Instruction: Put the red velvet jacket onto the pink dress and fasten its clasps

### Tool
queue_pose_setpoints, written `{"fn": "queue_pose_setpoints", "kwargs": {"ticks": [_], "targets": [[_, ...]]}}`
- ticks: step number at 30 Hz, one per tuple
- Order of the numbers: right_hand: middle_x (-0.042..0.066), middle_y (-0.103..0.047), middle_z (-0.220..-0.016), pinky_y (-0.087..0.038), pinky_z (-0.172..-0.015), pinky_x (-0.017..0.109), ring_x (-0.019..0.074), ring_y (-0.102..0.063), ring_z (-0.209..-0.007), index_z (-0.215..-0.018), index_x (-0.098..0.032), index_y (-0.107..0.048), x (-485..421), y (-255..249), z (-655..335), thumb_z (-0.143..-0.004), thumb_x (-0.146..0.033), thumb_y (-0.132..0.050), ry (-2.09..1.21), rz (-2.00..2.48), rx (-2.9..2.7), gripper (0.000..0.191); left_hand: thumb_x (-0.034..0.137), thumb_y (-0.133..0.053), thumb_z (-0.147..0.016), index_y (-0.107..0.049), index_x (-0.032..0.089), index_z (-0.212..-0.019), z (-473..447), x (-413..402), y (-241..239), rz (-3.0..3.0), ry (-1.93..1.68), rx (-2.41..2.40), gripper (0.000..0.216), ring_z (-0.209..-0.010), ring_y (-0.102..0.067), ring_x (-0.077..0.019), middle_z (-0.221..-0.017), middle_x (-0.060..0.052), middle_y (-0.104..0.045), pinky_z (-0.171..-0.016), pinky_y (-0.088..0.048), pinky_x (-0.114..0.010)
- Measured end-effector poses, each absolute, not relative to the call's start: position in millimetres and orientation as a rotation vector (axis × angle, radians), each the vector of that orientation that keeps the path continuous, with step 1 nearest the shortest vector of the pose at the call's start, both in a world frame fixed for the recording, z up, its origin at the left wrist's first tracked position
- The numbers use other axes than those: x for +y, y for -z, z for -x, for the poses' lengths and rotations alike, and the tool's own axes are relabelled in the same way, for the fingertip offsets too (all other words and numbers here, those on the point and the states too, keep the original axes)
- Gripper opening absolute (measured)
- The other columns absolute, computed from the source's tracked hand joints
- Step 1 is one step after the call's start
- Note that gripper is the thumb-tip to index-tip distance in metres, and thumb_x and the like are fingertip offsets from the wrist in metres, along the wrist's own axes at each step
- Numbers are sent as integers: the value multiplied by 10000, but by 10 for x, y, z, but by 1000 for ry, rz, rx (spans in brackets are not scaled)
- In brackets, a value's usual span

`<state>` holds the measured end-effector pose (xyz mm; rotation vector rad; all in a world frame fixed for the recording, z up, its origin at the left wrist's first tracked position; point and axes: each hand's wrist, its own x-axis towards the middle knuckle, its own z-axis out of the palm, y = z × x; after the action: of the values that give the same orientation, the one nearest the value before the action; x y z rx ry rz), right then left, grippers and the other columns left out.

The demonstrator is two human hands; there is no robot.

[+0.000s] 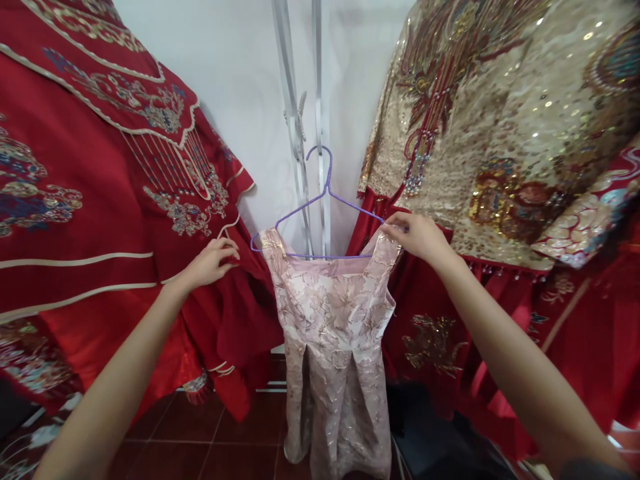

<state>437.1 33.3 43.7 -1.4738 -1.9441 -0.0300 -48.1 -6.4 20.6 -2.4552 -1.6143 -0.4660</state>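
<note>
Readable text: none anywhere in the view.
Pink dress (pixel 337 300), 6 o'clock: floral pattern only, no letters or numbers that can be read.
Purple hanger (pixel 327 190), just above centre towards 12 o'clock: no legible brand.
Red garment (pixel 100 173), between 9 and 10 o'clock: embroidery, no readable characters.
Gold top (pixel 460 153), 2 o'clock: its beaded motif (pixel 493 200), just short of 3 o'clock, is too unclear to tell whether it forms a character.
</note>
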Motion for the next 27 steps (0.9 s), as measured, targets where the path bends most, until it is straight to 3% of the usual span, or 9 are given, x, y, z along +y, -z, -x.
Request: {"fn": "queue_pose_setpoints", "kwargs": {"ticks": [4,7,13,18,27], "targets": [[56,-738,-891,-481,-738,319,240,-669,-872,-902,-252,-726,319,-426,-4358,-830,-441,-594,12,1458,-1928,241,313,-507,-757,-661,229,-829,207,-234,-418,2644,598,-1520,190,-1343,-378,-265,-1423,-75,-457,-1134,-279,-464],[53,-741,-896,-481,-739,316,233,-672,-863,-907,-253,-732,321,-412,-4376,-833,-451,-592,-9,1462,-1927,254,354,-508,-792,-650,215,-866,-73,-138,-540,2657,812,-1489,211,-1375,-366,-259,-1491,-78,-398,-1137,-291,-443],[50,-748,-952,-465,-774,316,228,-677,-865,-986,-234,-738,317,-387,-4420,-878,-383,-545,-3,1419,-1982,267,261,-492,-784,-663,229,-918,-430,235,-460,2627,851,-1581,219,-1086,-627,-222,-1143,-45,-692,-999,-446,-340],[48,-757,-932,-469,-757,310,227,-683,-824,-1002,-232,-757,271,-382,-4406,-877,-342,-548,59,1400,-1936,267,235,-546,-747,-714,259,-914,-497,234,-357,2410,987,-1620,238,-1074,-650,-236,-1104,10,-723,-970,-469,-313],[92,-751,-911,-494,-739,319,237,-691,-807,-977,-175,-739,298,-385,-4595,-875,-324,-530,31,1386,-1718,276,425,-631,-733,-726,156,-911,-380,211,-212,2042,1695,-1769,336,-865,-680,-215,-940,-64,-742,-836,-530,-308]]}}
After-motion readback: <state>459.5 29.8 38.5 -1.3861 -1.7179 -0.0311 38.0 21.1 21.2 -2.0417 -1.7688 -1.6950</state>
